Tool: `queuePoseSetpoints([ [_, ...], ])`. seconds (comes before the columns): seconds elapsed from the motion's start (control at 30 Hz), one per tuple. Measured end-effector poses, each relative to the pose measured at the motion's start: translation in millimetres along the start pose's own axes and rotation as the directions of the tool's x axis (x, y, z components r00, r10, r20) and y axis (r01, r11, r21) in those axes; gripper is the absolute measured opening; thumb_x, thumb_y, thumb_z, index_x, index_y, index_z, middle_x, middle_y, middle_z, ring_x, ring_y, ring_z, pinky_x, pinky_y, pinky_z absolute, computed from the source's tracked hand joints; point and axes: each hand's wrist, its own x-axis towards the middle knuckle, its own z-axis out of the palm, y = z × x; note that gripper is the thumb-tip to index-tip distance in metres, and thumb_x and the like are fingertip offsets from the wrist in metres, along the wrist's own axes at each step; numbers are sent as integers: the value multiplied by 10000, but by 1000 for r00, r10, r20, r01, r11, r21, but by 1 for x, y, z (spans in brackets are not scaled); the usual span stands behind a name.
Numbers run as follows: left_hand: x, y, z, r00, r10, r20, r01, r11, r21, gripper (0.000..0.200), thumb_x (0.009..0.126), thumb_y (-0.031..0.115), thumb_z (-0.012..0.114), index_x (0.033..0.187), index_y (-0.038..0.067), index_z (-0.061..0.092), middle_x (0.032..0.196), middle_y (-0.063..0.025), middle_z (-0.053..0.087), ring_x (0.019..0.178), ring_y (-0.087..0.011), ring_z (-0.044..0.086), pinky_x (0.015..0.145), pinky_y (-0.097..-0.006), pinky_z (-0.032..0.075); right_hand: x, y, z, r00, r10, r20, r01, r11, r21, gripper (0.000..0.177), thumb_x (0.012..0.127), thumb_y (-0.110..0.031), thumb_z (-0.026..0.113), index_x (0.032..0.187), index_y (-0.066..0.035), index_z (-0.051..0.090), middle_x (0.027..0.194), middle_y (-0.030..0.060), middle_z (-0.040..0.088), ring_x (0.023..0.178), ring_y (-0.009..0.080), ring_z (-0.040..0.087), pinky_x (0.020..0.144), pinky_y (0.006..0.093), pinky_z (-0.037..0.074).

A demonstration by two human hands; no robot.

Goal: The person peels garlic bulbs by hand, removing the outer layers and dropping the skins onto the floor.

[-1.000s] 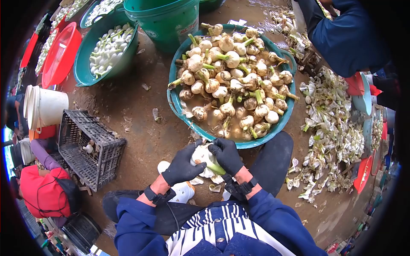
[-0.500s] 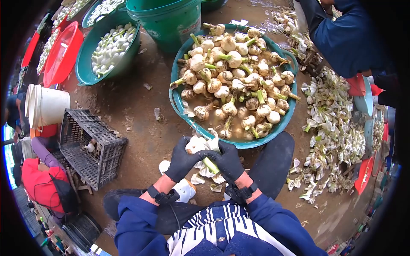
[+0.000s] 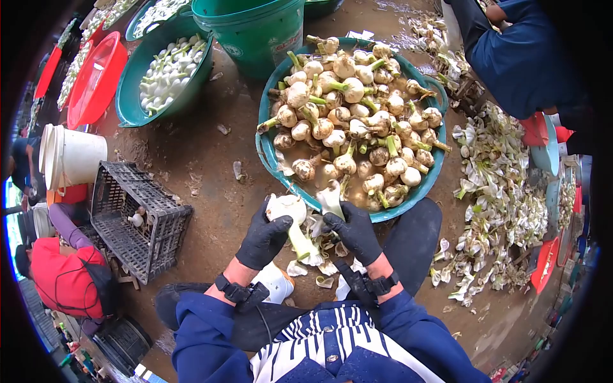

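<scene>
A fresh garlic bulb (image 3: 287, 208), pale and with a thick green-white stem pointing down towards me, is gripped in my black-gloved left hand (image 3: 264, 241). My right hand (image 3: 354, 233), also gloved, is closed on a strip of white garlic peel (image 3: 331, 198), held apart from the bulb. Just beyond both hands stands a green tub (image 3: 268, 167) of muddy water, heaped with soiled garlic bulbs (image 3: 348, 89). Loose bits of peel (image 3: 325, 281) lie on the ground below my hands.
A black crate (image 3: 169, 220) lies on its side at left, near white buckets (image 3: 80, 156). Behind are a green basin (image 3: 128, 108) of cleaned bulbs and a green bucket (image 3: 255, 41). Discarded peels (image 3: 498, 185) pile up at right. Other people (image 3: 67, 277) sit at both sides.
My hands have moved apart. The strip of peel has come away from the bulb in my right hand, while the bulb stays in my left with its stem more exposed.
</scene>
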Motion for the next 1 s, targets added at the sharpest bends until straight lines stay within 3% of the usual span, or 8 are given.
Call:
queuePoseSetpoints([
  [0.1, 3, -8, -8, 998, 69, -8, -67, 980, 188, 527, 754, 25, 678, 1223, 62, 441, 1160, -71, 554, 1091, -203, 544, 965, -331, 423, -7, -22, 12, 990, 98, 106, -102, 994, 40, 380, 789, -274, 727, 974, 48, 648, 806, 99, 681, 701, 118, 618, 634, 295, 485],
  [0.23, 3, -18, -10, 991, 129, 32, -133, 964, 232, 523, 749, -5, 677, 1201, 83, 429, 1145, -65, 540, 1082, -193, 535, 947, -325, 428, -5, -7, 21, 962, 169, 215, -183, 982, 45, 330, 803, -273, 705, 859, 51, 673, 697, 70, 651, 618, 84, 572, 576, 265, 462],
  [0.37, 1, -25, -11, 993, 121, 16, -122, 977, 177, 533, 747, 11, 690, 1202, 77, 420, 1130, -72, 538, 1059, -180, 538, 926, -325, 440, -10, 6, 30, 976, 163, 148, -188, 965, 181, 266, 791, -193, 687, 871, 59, 664, 728, 76, 656, 634, 99, 570, 581, 303, 455],
  [0.47, 1, -25, -9, 998, 68, -19, -65, 990, 125, 518, 753, 13, 662, 1213, 56, 427, 1131, -87, 551, 1050, -197, 554, 929, -331, 446, -13, -5, 33, 998, -34, 60, 30, 998, 60, 224, 783, -148, 664, 884, 50, 639, 747, 140, 653, 632, 216, 612, 601, 363, 464],
  [0.6, -5, -6, 0, 999, -40, -12, 40, 999, 35, 498, 754, 86, 625, 1215, 7, 451, 1113, -108, 577, 1021, -227, 584, 904, -342, 474, -16, 13, 35, 964, -266, -10, 241, 888, -391, 147, 767, -89, 620, 822, 3, 519, 725, 254, 577, 750, 450, 572, 627, 484, 446],
  [0.8, -8, -10, -7, 989, -150, 12, 147, 983, 109, 509, 718, 89, 600, 1200, -18, 475, 1104, -136, 588, 1000, -238, 601, 910, -339, 477, -12, 46, 34, 981, -187, 55, 182, 774, -606, 161, 771, -105, 603, 841, -5, 497, 757, 238, 593, 737, 437, 583, 650, 515, 450],
  [0.93, -16, 4, 6, 996, -85, 36, 83, 995, 50, 475, 729, 49, 609, 1184, -13, 485, 1081, -128, 599, 1009, -223, 595, 916, -332, 466, -13, 88, 33, 982, -92, 168, 183, 698, -692, 209, 768, -141, 612, 902, -9, 520, 781, 233, 600, 741, 417, 594, 671, 497, 468],
  [1.0, -8, 13, 8, 999, -4, 54, -8, 974, 228, 465, 745, 68, 639, 1178, -8, 488, 1078, -111, 600, 1000, -198, 594, 911, -322, 465, -17, 96, 28, 956, 0, 292, 218, 664, -715, 267, 763, -169, 633, 963, -18, 543, 801, 219, 607, 744, 396, 603, 680, 476, 479],
])
